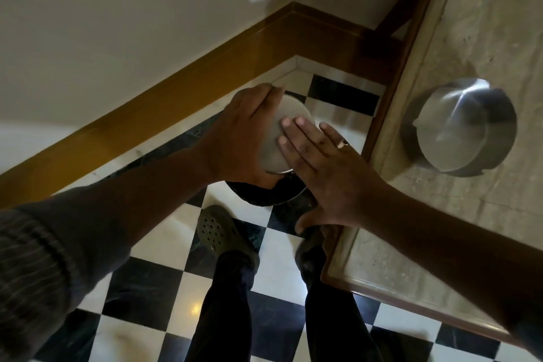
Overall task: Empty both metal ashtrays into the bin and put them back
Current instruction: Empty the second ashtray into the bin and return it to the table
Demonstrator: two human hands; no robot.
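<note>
My left hand (246, 138) grips the upturned ashtray (286, 134) over the bin (273, 195); right hand (326, 167) flat, empty; a hard tap could spill ash

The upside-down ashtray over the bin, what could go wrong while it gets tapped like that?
1. The left hand holds the upside-down ashtray only by its rim while the right hand pats its base; a hard pat might knock it loose into the bin.
2. The ashtray seems to sit over the bin's far edge, so ash could land on the checkered floor.
3. The second ashtray sits on the table near the right arm, which might bump it.
</note>
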